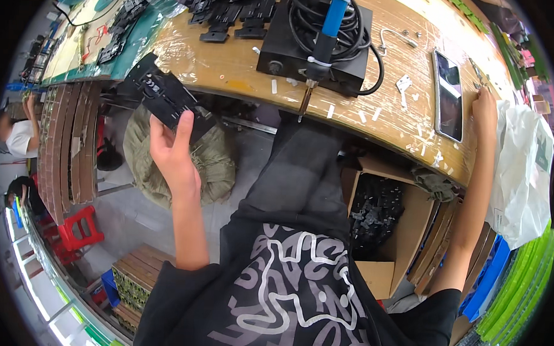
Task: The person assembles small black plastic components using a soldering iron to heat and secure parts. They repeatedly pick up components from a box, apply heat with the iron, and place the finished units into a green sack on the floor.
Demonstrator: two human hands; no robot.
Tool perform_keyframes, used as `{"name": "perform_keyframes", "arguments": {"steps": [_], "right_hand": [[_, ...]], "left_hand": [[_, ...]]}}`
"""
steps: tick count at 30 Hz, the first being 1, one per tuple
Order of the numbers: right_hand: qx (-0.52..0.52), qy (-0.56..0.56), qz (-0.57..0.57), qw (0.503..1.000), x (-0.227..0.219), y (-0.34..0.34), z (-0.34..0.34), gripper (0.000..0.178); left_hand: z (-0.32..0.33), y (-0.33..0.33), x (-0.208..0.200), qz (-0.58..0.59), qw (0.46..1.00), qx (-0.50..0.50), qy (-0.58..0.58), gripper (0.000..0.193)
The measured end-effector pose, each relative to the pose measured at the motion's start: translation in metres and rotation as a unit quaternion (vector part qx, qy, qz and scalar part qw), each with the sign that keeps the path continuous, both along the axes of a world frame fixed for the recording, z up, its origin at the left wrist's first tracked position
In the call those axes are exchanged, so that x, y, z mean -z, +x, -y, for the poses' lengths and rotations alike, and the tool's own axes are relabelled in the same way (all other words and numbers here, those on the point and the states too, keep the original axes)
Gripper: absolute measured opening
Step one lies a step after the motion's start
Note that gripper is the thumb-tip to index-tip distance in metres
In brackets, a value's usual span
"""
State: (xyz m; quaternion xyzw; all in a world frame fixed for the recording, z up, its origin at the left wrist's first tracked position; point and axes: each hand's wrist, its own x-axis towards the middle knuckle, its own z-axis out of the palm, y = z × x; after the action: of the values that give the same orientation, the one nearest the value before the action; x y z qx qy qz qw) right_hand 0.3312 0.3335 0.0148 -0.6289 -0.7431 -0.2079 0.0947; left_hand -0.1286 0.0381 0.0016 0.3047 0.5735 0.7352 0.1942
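My left hand (175, 146) holds a flat black plastic casing (165, 94) up in front of the table's near edge, the thumb on its face and the fingers behind. My right hand (484, 106) is at the table's right side, past a phone (448, 96). Its fingers are drawn together beside small metal pieces (477, 71); what they pinch, if anything, is too small to make out. Between my hands, a soldering iron (323, 49) with a blue handle lies against a black box (287, 54), its tip pointing toward me over the table edge.
More black casings (227, 12) are heaped at the back left. White scraps (424, 141) litter the wooden table (244, 62). A white plastic bag (521, 175) hangs by my right forearm. Below stand a cardboard box (377, 277) of black parts, a green sack (144, 162) and a red stool (80, 228).
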Motion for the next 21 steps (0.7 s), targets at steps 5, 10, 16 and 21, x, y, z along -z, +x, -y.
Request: {"name": "perform_keyframes", "arguments": {"steps": [5,10,16,21], "right_hand": [[-0.009,-0.005,0.093,0.996,0.008,0.014,-0.009,0.014],[-0.013,0.016,0.032,0.999,-0.003,-0.008,0.009,0.014],[-0.072,0.054,-0.159,0.983,-0.027,-0.027,0.044,0.008],[-0.141,-0.015,-0.548,0.824,-0.046,-0.108,0.135,0.010]], "left_hand": [[0.024,0.008,0.003,0.045,0.997,0.058,-0.019,0.029],[0.042,0.016,-0.007,0.041,0.993,0.106,-0.016,0.035],[0.045,0.037,-0.019,0.142,0.951,0.272,-0.040,0.042],[0.047,0.072,-0.024,0.253,0.878,0.404,-0.041,0.053]]}}
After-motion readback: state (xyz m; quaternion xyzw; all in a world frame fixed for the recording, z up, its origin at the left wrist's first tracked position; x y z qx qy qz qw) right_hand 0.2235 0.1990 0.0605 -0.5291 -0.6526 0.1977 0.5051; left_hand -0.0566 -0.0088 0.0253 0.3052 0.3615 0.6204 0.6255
